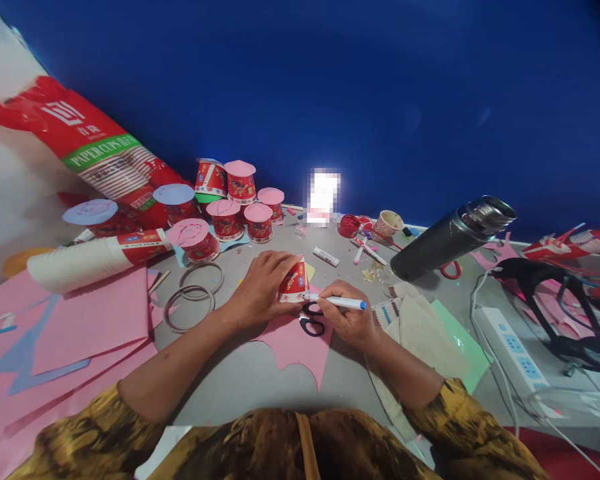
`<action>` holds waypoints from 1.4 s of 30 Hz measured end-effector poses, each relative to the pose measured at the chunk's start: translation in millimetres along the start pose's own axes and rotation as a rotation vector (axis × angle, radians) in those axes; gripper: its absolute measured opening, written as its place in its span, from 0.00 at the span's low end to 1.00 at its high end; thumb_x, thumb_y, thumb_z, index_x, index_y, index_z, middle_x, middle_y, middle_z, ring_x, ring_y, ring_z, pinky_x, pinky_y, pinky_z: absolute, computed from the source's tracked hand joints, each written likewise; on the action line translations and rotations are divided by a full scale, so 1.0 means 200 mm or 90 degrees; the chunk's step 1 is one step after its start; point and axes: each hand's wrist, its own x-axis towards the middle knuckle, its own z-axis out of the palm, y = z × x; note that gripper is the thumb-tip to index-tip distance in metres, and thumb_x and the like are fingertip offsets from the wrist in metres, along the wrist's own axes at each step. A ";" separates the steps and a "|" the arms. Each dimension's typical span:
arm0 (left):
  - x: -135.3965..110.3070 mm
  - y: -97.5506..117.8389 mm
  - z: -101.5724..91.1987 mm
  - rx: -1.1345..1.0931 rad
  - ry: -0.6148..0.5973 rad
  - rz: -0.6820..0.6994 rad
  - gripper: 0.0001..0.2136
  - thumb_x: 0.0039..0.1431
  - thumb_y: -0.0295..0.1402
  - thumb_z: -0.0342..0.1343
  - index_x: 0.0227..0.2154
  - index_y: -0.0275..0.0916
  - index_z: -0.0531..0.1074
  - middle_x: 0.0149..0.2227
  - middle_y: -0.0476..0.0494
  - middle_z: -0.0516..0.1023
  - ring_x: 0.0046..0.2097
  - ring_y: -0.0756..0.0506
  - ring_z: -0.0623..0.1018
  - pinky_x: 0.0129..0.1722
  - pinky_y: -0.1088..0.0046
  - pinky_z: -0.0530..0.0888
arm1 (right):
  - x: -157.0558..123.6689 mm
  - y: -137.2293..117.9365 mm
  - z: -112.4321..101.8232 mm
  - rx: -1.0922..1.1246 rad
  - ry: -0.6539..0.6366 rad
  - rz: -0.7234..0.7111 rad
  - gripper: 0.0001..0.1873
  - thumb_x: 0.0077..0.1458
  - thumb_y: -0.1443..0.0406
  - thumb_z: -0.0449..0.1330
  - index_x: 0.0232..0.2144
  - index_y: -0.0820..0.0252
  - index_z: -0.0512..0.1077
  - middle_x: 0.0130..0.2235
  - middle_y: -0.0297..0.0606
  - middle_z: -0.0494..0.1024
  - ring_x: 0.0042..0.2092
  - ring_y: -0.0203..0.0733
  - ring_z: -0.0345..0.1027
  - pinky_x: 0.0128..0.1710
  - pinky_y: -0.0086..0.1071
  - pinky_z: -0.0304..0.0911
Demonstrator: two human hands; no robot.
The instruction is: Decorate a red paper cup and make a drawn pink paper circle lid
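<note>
My left hand (265, 287) is wrapped around a red and white paper cup (294, 283) near the middle of the table. A white marker (344, 303) with a blue end is pinched in my right hand (349, 317), its tip at the cup's lower edge on the right. Beneath both hands lies a pink paper sheet (305, 357) with scalloped cut edges. Black-handled scissors (312, 325) rest on that sheet, their blades partly hidden. A glue stick (326, 257) lies just beyond the cup.
Several upturned cups with paper tops, among them a pink-topped cup (195, 243), stand back left. A cup stack (97, 260), tape rings (190, 307) and pink sheets (93, 320) lie left. To the right are a dark thermos (445, 240), a cloth (425, 333) and a power strip (514, 350).
</note>
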 end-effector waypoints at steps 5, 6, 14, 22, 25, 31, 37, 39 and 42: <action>0.00 0.00 0.01 0.002 0.002 0.000 0.41 0.56 0.49 0.71 0.68 0.42 0.63 0.62 0.32 0.73 0.62 0.31 0.70 0.64 0.47 0.67 | 0.00 0.00 0.00 0.013 -0.010 0.004 0.07 0.66 0.64 0.61 0.35 0.55 0.77 0.31 0.37 0.82 0.32 0.42 0.76 0.35 0.34 0.72; 0.00 0.00 0.01 0.004 0.001 -0.001 0.41 0.55 0.49 0.72 0.68 0.43 0.63 0.62 0.33 0.73 0.62 0.31 0.71 0.64 0.47 0.67 | 0.00 0.00 0.01 0.014 -0.016 0.007 0.07 0.66 0.63 0.61 0.35 0.55 0.77 0.31 0.37 0.82 0.32 0.42 0.76 0.36 0.34 0.72; 0.00 -0.01 0.01 0.001 0.001 0.003 0.41 0.56 0.51 0.70 0.68 0.41 0.64 0.62 0.32 0.73 0.63 0.31 0.70 0.64 0.48 0.67 | 0.00 0.01 0.01 0.004 -0.009 0.015 0.08 0.67 0.62 0.61 0.34 0.55 0.77 0.30 0.36 0.82 0.31 0.41 0.75 0.35 0.34 0.72; 0.00 -0.01 0.00 0.009 -0.006 -0.002 0.40 0.56 0.50 0.71 0.68 0.43 0.63 0.62 0.33 0.73 0.62 0.31 0.71 0.63 0.48 0.67 | 0.00 0.00 0.01 0.017 -0.008 -0.007 0.06 0.67 0.64 0.61 0.35 0.55 0.76 0.31 0.37 0.83 0.33 0.42 0.77 0.35 0.34 0.71; 0.00 -0.01 0.00 0.009 -0.010 0.008 0.40 0.56 0.50 0.71 0.67 0.41 0.63 0.62 0.32 0.73 0.62 0.32 0.71 0.63 0.48 0.67 | 0.01 0.00 0.01 0.007 0.002 -0.018 0.06 0.67 0.65 0.61 0.35 0.55 0.76 0.32 0.37 0.83 0.32 0.42 0.77 0.35 0.33 0.71; 0.00 -0.01 0.00 0.007 -0.003 0.007 0.39 0.57 0.50 0.70 0.67 0.42 0.64 0.62 0.32 0.73 0.62 0.31 0.70 0.63 0.48 0.67 | 0.01 0.00 0.01 0.014 -0.004 -0.006 0.06 0.67 0.65 0.61 0.35 0.55 0.77 0.31 0.36 0.83 0.32 0.42 0.77 0.35 0.33 0.72; 0.00 -0.02 0.01 0.015 0.005 0.016 0.40 0.57 0.52 0.70 0.67 0.39 0.64 0.61 0.32 0.73 0.62 0.32 0.71 0.63 0.49 0.68 | 0.00 0.00 0.01 -0.002 -0.008 -0.030 0.07 0.67 0.64 0.61 0.34 0.55 0.76 0.31 0.37 0.83 0.32 0.41 0.77 0.35 0.33 0.71; 0.00 -0.02 0.01 0.014 0.007 0.016 0.40 0.58 0.51 0.69 0.67 0.39 0.64 0.61 0.32 0.73 0.62 0.32 0.71 0.63 0.50 0.67 | 0.00 0.01 0.01 -0.002 -0.008 -0.024 0.08 0.68 0.64 0.60 0.34 0.55 0.76 0.31 0.37 0.83 0.32 0.41 0.77 0.35 0.33 0.72; 0.00 -0.01 0.01 0.010 0.001 0.011 0.39 0.58 0.52 0.69 0.67 0.40 0.64 0.62 0.32 0.73 0.62 0.32 0.71 0.63 0.50 0.67 | 0.00 0.00 0.01 0.010 -0.006 -0.023 0.07 0.68 0.64 0.60 0.35 0.55 0.76 0.32 0.37 0.83 0.32 0.41 0.77 0.35 0.33 0.72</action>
